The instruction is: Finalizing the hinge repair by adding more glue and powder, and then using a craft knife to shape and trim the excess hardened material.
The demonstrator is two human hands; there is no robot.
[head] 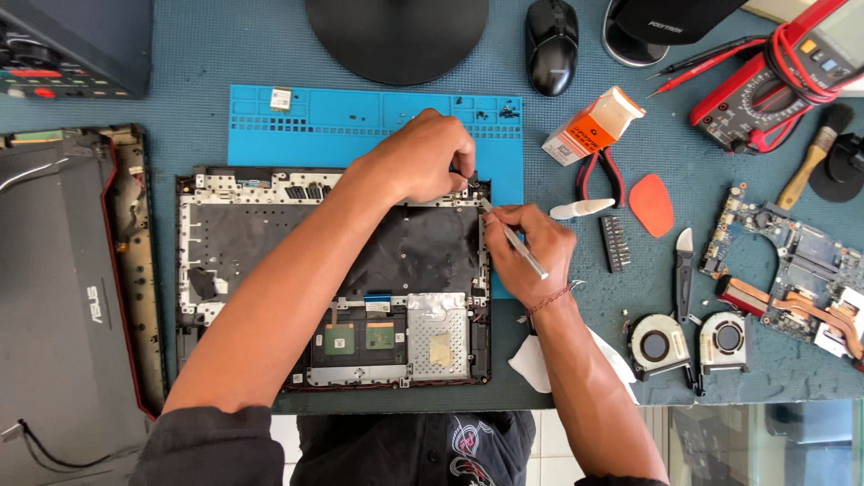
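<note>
An opened laptop base [270, 243] lies upside down on a blue work mat [360, 112], its dark inner sheet and metal frame exposed. My left hand [423, 157] reaches across to the base's upper right corner, fingertips pinched on something small there. My right hand [531, 247] holds a thin silver tool [513, 238] like a pen, its tip pointing at that same corner. A touchpad board [396, 337] with green circuit pieces sits at the base's near edge.
A laptop lid [63, 288] lies at the left. At the right are a motherboard with copper heatpipes [792, 270], two fans [688, 342], a bit holder [615, 243], pliers [598, 171], an orange pick [652, 203], a brush [814, 153], a multimeter [774, 81]. A mouse [551, 40] is behind.
</note>
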